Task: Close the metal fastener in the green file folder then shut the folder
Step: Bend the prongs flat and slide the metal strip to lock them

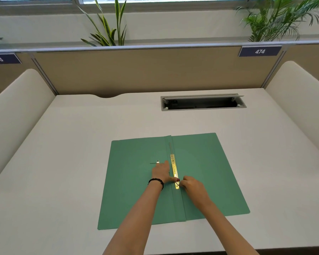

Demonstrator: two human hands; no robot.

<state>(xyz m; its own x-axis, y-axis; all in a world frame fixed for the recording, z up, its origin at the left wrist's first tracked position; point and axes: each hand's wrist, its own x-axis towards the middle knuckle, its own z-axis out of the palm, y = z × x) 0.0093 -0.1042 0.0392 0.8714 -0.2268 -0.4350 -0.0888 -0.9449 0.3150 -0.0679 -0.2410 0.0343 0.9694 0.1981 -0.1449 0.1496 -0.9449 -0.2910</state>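
Bare white desk point(59, 162) extends well to the left of the left hand point(161, 173), unobstructed. Green file folder point(136, 190) lies open and flat, its near edge short of the desk's front edge. A small metal piece point(157, 161) sits on the left leaf just beyond the left hand's fingertips. Left hand rests palm-down, fingers spread flat, thumb touching the near end of the brass fastener bar point(174, 171) along the spine. Right hand point(191, 184), just right of that end, curls loosely onto it; grip cannot be confirmed. Right leaf and desk beyond are unobstructed.
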